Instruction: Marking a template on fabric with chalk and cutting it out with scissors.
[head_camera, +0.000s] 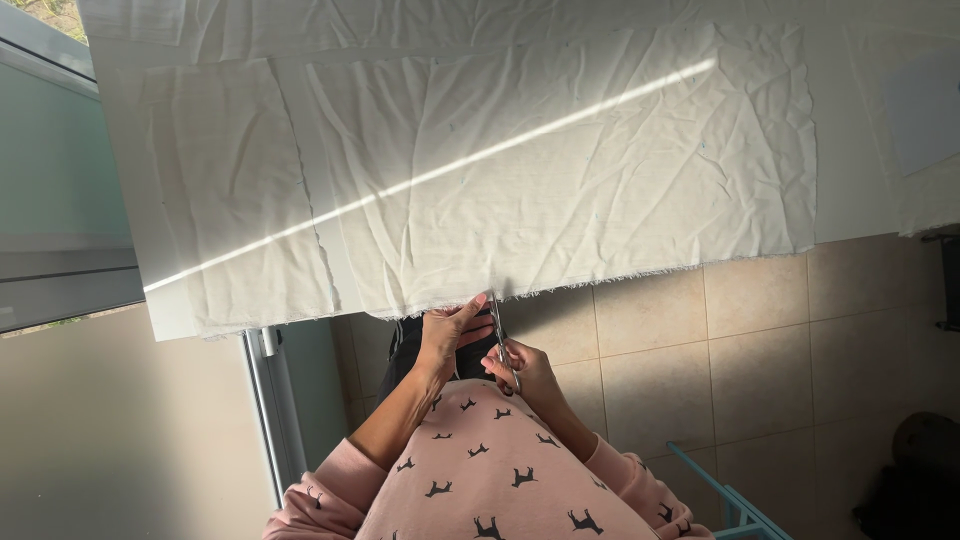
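A large wrinkled white cloth (560, 170) lies spread over a white table (850, 190), its frayed near edge hanging just over the table's front. My left hand (450, 335) pinches that near edge from below, fingers closed on the fabric. My right hand (525, 372) grips a pair of metal scissors (500, 335), blades pointing up at the cloth's edge right beside my left fingers. A second, narrower white cloth piece (230, 200) lies on the table to the left.
A band of sunlight crosses the cloth diagonally. Beige floor tiles (760, 350) lie below on the right. A light-blue frame (725, 495) stands at the lower right, a white post (265, 410) at the lower left, and a glass door (50, 200) at the left.
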